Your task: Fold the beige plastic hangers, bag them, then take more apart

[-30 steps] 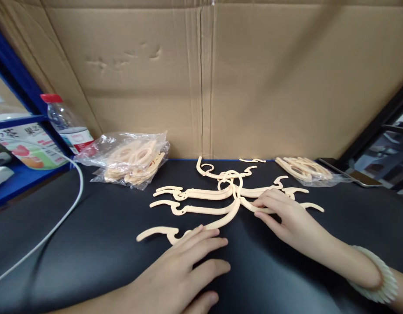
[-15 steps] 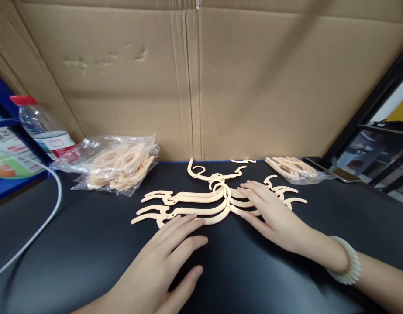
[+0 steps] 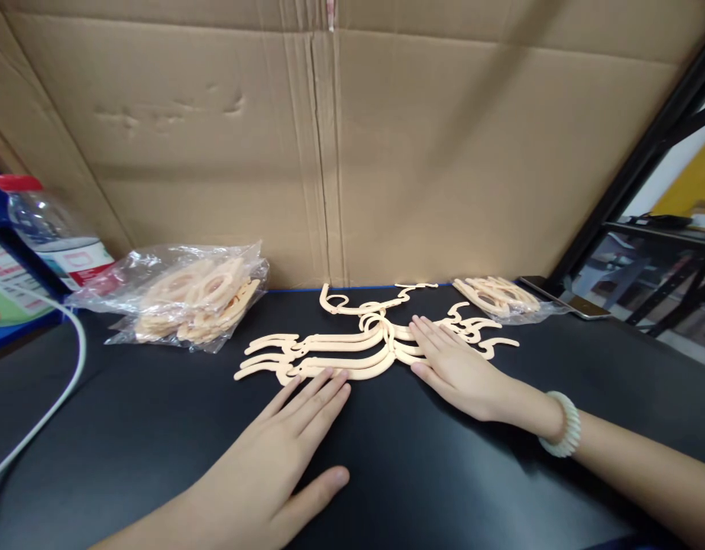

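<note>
Several cream-coloured curved hangers point(image 3: 352, 373) lie flat on the black table, nested close together, their rings crossing at the middle. Behind them is another piece point(image 3: 352, 308) with a curved arm and a loop. My left hand point(image 3: 272, 451) is flat with fingers stretched out, its fingertips on the front edge of the left arms. Lying over the right arms is my right hand point(image 3: 460, 374), palm down and fingers extended; it covers part of them. Neither hand grips anything. A pale beaded bracelet point(image 3: 567, 425) circles the right wrist.
A clear bag of cream parts point(image 3: 197, 298) sits at the back left, beside a red-capped bottle point(image 3: 54, 229). Another bagged bundle point(image 3: 495, 296) and a phone point(image 3: 564, 298) lie at the back right. A white cable point(image 3: 77, 367) curves at left; cardboard point(image 3: 215, 153) stands behind.
The front hangers have come closer to those behind. My left fingers have straightened and flattened against them, and my right hand lies flatter. The view has shifted slightly.
</note>
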The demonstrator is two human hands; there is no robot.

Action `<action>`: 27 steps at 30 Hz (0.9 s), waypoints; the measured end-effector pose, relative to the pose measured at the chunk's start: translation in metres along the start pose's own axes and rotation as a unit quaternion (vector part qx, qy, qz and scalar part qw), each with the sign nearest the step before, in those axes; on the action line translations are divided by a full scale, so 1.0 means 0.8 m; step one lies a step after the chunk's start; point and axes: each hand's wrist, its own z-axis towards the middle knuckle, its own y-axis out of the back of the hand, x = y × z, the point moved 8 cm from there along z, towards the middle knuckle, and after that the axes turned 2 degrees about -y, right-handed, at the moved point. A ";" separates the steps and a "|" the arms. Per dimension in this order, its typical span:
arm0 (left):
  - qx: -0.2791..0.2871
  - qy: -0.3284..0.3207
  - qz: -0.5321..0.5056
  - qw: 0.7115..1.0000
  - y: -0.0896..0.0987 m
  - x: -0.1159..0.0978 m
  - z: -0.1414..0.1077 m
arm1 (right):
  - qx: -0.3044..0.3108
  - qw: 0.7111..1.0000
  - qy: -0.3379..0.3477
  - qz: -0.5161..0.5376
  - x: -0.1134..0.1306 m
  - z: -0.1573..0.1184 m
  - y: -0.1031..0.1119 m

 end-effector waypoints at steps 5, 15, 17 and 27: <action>-0.027 0.017 0.003 0.999 -0.006 0.017 0.013 | -0.027 1.000 0.001 -0.011 -0.011 0.012 -0.004; -0.034 0.022 0.018 0.999 -0.006 0.021 0.018 | -0.028 0.999 0.018 -0.004 -0.020 0.027 -0.003; -0.042 0.030 0.028 0.998 -0.008 0.020 0.016 | -0.018 1.000 0.016 -0.001 -0.021 0.027 -0.003; -0.051 0.024 0.033 0.998 -0.008 0.022 0.012 | -0.057 0.997 0.043 0.029 -0.030 0.020 0.018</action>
